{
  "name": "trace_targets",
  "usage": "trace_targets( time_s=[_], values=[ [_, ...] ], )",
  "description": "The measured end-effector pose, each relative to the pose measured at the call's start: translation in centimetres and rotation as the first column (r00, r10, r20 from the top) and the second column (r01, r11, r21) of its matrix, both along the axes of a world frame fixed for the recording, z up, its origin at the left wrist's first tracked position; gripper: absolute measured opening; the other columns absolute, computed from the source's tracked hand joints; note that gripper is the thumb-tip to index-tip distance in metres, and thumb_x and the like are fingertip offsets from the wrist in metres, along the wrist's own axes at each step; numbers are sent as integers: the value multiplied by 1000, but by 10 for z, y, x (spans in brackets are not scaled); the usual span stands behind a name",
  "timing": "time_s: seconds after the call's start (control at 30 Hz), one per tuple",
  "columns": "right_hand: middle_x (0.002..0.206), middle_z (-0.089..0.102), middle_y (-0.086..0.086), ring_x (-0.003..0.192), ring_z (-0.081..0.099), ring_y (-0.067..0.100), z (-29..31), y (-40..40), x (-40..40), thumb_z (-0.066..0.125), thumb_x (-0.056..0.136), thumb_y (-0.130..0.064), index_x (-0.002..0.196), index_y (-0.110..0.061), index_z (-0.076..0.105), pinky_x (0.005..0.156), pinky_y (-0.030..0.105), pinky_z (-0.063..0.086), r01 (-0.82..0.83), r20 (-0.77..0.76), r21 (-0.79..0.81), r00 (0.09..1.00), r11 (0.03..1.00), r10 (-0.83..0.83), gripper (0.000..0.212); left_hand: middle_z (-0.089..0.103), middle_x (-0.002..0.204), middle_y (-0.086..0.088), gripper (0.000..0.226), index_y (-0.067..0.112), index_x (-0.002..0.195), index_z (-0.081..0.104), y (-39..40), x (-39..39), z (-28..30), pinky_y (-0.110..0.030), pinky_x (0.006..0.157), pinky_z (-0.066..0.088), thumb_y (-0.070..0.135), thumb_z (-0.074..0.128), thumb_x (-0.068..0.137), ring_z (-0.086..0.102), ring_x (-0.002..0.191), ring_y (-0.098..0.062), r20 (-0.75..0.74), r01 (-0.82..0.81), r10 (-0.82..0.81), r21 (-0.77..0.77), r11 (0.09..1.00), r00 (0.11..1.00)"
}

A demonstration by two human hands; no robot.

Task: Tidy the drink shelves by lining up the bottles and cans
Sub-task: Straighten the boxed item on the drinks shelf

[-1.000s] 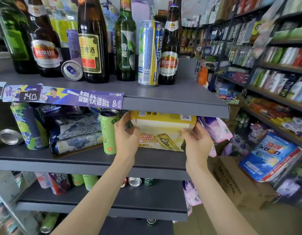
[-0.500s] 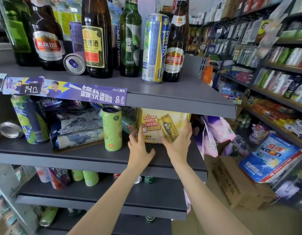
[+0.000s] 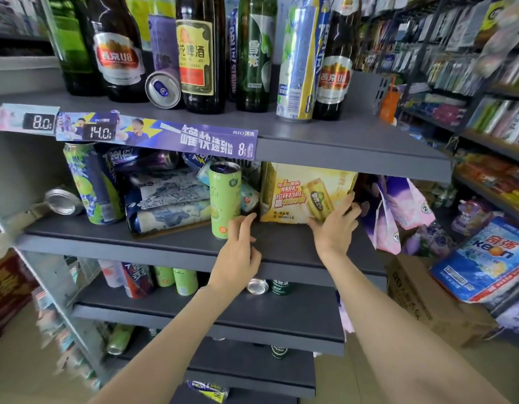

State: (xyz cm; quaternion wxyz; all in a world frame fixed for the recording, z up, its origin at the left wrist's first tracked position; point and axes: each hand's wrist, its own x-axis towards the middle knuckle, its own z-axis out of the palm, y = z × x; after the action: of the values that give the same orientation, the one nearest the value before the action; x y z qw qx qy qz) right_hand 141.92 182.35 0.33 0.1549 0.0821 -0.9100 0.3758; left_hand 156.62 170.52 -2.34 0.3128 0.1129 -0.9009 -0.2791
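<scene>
Yellow beer carton (image 3: 299,193) upright on grey middle shelf (image 3: 170,243) — right hand (image 3: 334,228) flat against its front, fingers straight. Left hand (image 3: 237,252) loose, empty, just left of carton, beside green can (image 3: 224,199). Shop aisle right of carton.

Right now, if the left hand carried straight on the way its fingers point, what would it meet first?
Probably the light green can. The left hand points up and back into the shelf, fingertips already at the can's right edge beside the yellow carton; depth is unclear.

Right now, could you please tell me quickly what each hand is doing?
Left hand: open, fingers straight, by the green can, holding nothing.
Right hand: open, fingers pressed flat on the yellow carton.
</scene>
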Motion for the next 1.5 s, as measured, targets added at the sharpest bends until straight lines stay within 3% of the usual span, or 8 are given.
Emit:
trace_targets(
  time_s=[0.2, 0.37, 0.5, 0.8, 0.97, 1.13, 1.37, 1.5],
  values=[
    [146, 18, 23, 127, 30, 43, 18, -14, -16, 76, 76, -25, 148, -3, -1, 100, 47, 36, 14, 108, -31, 994, 999, -11, 107, 32, 124, -5, 54, 7, 132, 35, -32, 29, -2, -30, 81, 47, 1, 58, 84, 52, 100, -17, -111, -186, 215, 229, 956, 970],
    [144, 20, 23, 128, 33, 41, 6, -5, 3, 70, 79, -6, 147, -5, 10, 104, 43, 34, -43, 69, -213, 996, 976, 59, 91, 40, 134, -8, 78, 10, 140, 26, -58, 14, 10, -31, 95, 39, 17, 72, 78, 42, 122, -22, 52, -154, 146, 380, 912, 988],
    [144, 25, 17, 130, 36, 33, -9, -5, 33, 68, 81, -7, 146, -9, 17, 108, 39, 33, -215, 7, -246, 975, 945, 224, 83, 37, 133, -11, 75, 7, 137, 30, -56, 0, 19, -36, 88, 40, 23, 73, 78, 44, 117, -27, 163, -220, 169, 373, 901, 972],
    [147, 31, 10, 133, 35, 25, 35, -77, 40, 61, 87, -10, 143, -9, 26, 105, 26, 28, -667, 31, 173, 739, 724, 673, 66, 58, 110, -10, 54, 11, 106, 36, -53, 16, 22, -33, 78, 45, 19, 77, 71, 57, 101, -29, 57, -242, 246, 491, 837, 968],
    [154, 18, 11, 138, 26, 29, 34, -124, 13, 69, 83, -19, 149, -12, 10, 112, 38, 25, -682, 177, 255, 730, 685, 660, 88, 55, 101, 3, 59, 18, 111, 34, -67, 55, 25, -26, 72, 42, 17, 78, 71, 56, 92, -18, 59, -228, 233, 537, 813, 971],
    [138, 24, 20, 124, 29, 40, 26, -138, 18, 74, 74, -26, 133, -6, 30, 101, 41, 32, -490, 49, 451, 848, 746, 527, 77, 54, 102, 5, 72, 21, 126, 30, -61, 79, 31, -26, 76, 42, 12, 77, 71, 53, 93, -14, 6, -246, 289, 547, 801, 957],
    [125, 40, 16, 117, 41, 34, 10, -85, 44, 77, 66, -28, 115, -4, 45, 92, 36, 41, -533, 181, 180, 844, 827, 505, 63, 56, 94, 16, 65, 29, 111, 34, -73, 98, 26, -14, 66, 42, 13, 80, 68, 56, 85, -4, 11, -197, 223, 514, 835, 975],
    [104, 56, 11, 87, 59, 25, 15, -43, 82, 78, 62, -17, 105, -12, 52, 62, 30, 52, -605, 235, 2, 774, 796, 588, 50, 56, 94, 17, 66, 30, 111, 35, -86, 110, 33, -10, 64, 43, 15, 82, 66, 55, 83, 4, -9, -133, 160, 507, 852, 987]
  ],
)
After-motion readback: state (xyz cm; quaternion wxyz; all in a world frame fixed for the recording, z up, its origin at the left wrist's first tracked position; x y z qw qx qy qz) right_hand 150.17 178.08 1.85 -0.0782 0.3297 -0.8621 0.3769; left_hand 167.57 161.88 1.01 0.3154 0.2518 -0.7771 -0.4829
